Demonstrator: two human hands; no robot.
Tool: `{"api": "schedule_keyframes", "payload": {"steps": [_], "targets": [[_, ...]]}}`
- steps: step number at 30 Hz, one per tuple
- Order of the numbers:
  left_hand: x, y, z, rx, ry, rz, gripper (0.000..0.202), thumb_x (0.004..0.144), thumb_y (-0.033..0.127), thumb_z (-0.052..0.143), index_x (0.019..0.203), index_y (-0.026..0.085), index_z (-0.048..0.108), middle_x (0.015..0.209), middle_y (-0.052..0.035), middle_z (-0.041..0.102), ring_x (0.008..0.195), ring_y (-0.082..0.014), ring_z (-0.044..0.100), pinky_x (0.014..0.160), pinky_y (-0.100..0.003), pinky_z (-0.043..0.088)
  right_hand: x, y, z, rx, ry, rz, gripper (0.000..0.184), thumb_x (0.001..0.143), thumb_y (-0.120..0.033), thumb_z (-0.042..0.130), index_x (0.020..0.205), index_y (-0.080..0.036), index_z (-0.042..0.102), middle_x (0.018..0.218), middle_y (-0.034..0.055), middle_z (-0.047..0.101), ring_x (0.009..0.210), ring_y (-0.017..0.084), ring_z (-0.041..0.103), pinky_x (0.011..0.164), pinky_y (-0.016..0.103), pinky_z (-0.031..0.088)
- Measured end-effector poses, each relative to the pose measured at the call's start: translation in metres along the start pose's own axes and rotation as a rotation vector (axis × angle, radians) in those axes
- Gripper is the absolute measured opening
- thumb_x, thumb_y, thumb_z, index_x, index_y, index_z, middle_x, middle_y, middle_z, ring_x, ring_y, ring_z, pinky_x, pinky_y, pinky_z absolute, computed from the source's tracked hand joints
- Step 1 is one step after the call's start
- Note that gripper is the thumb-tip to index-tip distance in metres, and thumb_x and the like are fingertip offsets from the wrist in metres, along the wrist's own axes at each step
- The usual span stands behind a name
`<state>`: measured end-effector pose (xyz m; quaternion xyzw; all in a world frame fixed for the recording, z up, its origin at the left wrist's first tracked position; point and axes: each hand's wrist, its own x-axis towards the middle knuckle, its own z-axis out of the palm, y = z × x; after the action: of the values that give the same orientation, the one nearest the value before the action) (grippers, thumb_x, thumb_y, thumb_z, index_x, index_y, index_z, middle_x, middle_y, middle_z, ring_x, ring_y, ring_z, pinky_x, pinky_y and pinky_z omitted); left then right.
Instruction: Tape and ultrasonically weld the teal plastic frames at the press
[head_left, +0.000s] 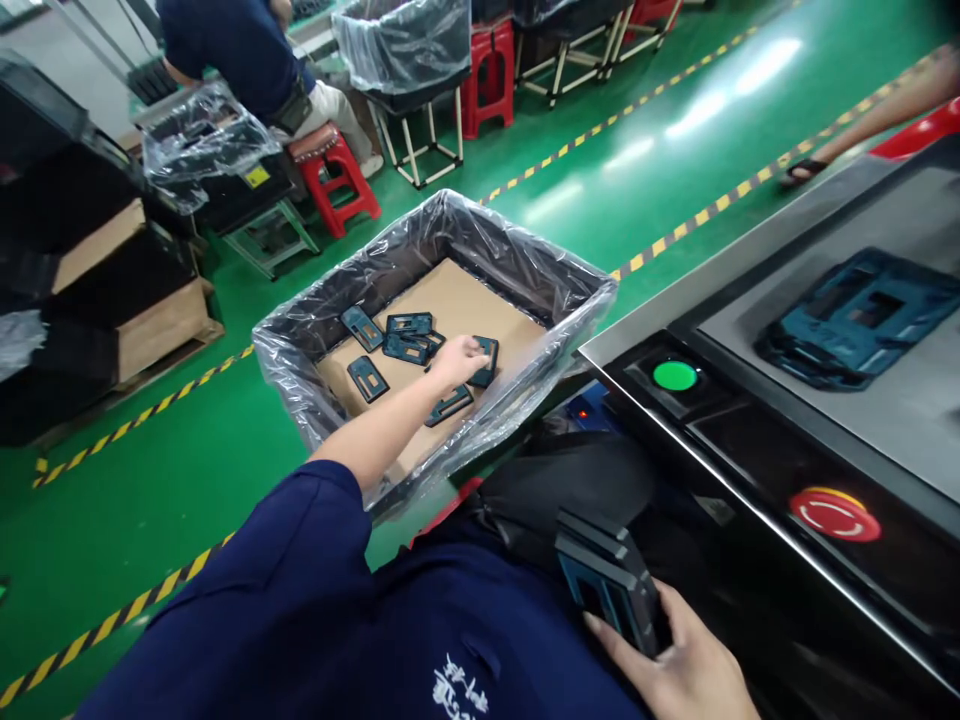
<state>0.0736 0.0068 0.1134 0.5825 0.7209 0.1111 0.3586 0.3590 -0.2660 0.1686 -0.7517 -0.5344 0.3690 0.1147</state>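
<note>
My left hand reaches into a plastic-lined bin, its fingers closed on a dark plastic frame near the bin's right wall. Below that hand lies another dark frame. Several similar blue-black frames with rectangular cut-outs are spread to the left on the brown cardboard lining the bottom. Close to my body, my right hand grips a small stack of dark plastic frames, thumb on one side and fingers on the other.
To the right stands a machine with a green button, a red emergency stop and a dark blue fixture. Red stools, lined bins and a seated person are beyond. Black boxes are stacked left.
</note>
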Motion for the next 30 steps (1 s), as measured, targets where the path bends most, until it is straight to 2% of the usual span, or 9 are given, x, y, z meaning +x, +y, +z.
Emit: {"api": "schedule_keyframes", "payload": {"steps": [2, 5, 9, 13, 16, 20, 23, 26, 30], "targets": [[0.012, -0.034, 0.003, 0.131, -0.035, -0.091, 0.047, 0.076, 0.036, 0.073, 0.117, 0.017, 0.058, 0.119, -0.0116, 0.067, 0.111, -0.0232, 0.063, 0.090, -0.028, 0.049, -0.002, -0.002, 0.002, 0.043, 0.017, 0.055, 0.054, 0.068, -0.064, 0.061, 0.103, -0.023, 0.060, 0.074, 0.0007, 0.069, 0.049, 0.017, 0.056, 0.059, 0.033, 0.049], [0.011, -0.079, 0.019, 0.282, -0.094, -0.192, 0.060, 0.062, 0.036, 0.083, 0.113, 0.014, 0.059, 0.121, -0.0178, 0.065, 0.114, -0.0314, 0.061, 0.092, -0.033, 0.048, -0.002, -0.005, 0.002, 0.083, 0.036, 0.080, 0.055, 0.065, -0.064, 0.063, 0.102, -0.023, 0.061, 0.073, 0.0010, 0.069, 0.052, 0.018, 0.057, 0.056, 0.032, 0.048], [0.004, -0.111, 0.039, 0.397, -0.114, -0.222, 0.074, 0.058, 0.041, 0.085, 0.120, 0.013, 0.056, 0.130, -0.0214, 0.057, 0.122, -0.0340, 0.056, 0.095, -0.036, 0.046, 0.000, -0.006, 0.003, 0.086, 0.046, 0.086, 0.054, 0.065, -0.063, 0.063, 0.101, -0.023, 0.062, 0.064, -0.0005, 0.065, 0.045, 0.017, 0.052, 0.054, 0.032, 0.047], [0.010, -0.113, 0.038, 0.397, -0.184, -0.161, 0.049, 0.071, 0.043, 0.076, 0.111, 0.017, 0.063, 0.113, -0.0115, 0.068, 0.104, -0.0240, 0.065, 0.089, -0.035, 0.050, 0.005, -0.002, 0.005, 0.075, 0.037, 0.089, 0.055, 0.065, -0.063, 0.063, 0.102, -0.023, 0.062, 0.066, 0.0001, 0.067, 0.047, 0.017, 0.054, 0.055, 0.031, 0.047], [0.017, -0.108, 0.028, 0.387, -0.163, -0.113, 0.032, 0.075, 0.040, 0.071, 0.099, 0.019, 0.069, 0.104, -0.0096, 0.071, 0.100, -0.0240, 0.066, 0.085, -0.031, 0.050, 0.009, 0.002, 0.007, 0.052, 0.011, 0.087, 0.057, 0.062, -0.063, 0.065, 0.102, -0.022, 0.062, 0.068, -0.0005, 0.067, 0.045, 0.016, 0.051, 0.055, 0.031, 0.048], [0.026, -0.103, 0.015, 0.373, -0.065, -0.082, 0.030, 0.081, 0.036, 0.060, 0.105, 0.020, 0.068, 0.104, -0.0085, 0.071, 0.100, -0.0250, 0.065, 0.082, -0.029, 0.050, 0.009, 0.001, 0.008, 0.035, 0.018, 0.069, 0.055, 0.065, -0.064, 0.063, 0.101, -0.023, 0.062, 0.071, 0.0006, 0.068, 0.047, 0.017, 0.052, 0.056, 0.032, 0.048], [0.031, -0.100, 0.005, 0.354, -0.060, -0.035, 0.032, 0.079, 0.029, 0.058, 0.108, 0.019, 0.068, 0.101, -0.0073, 0.071, 0.096, -0.0241, 0.065, 0.080, -0.029, 0.050, 0.006, -0.003, 0.007, 0.038, 0.025, 0.077, 0.053, 0.067, -0.063, 0.061, 0.102, -0.023, 0.061, 0.073, 0.0014, 0.069, 0.049, 0.018, 0.054, 0.058, 0.034, 0.049], [0.032, -0.101, -0.007, 0.338, -0.111, 0.053, 0.030, 0.072, 0.020, 0.062, 0.101, 0.021, 0.071, 0.102, -0.0048, 0.071, 0.100, -0.0234, 0.064, 0.088, -0.029, 0.049, 0.003, -0.005, 0.005, 0.042, 0.024, 0.092, 0.054, 0.067, -0.063, 0.061, 0.103, -0.023, 0.061, 0.074, 0.0017, 0.069, 0.050, 0.019, 0.055, 0.060, 0.035, 0.050], [0.024, -0.108, -0.017, 0.338, -0.107, 0.112, 0.034, 0.066, 0.012, 0.066, 0.097, 0.025, 0.072, 0.134, -0.0025, 0.057, 0.131, -0.0260, 0.045, 0.113, -0.035, 0.030, 0.003, -0.004, 0.006, 0.043, 0.029, 0.098, 0.055, 0.067, -0.064, 0.061, 0.104, -0.023, 0.061, 0.072, 0.0016, 0.069, 0.049, 0.019, 0.054, 0.060, 0.035, 0.050]]}}
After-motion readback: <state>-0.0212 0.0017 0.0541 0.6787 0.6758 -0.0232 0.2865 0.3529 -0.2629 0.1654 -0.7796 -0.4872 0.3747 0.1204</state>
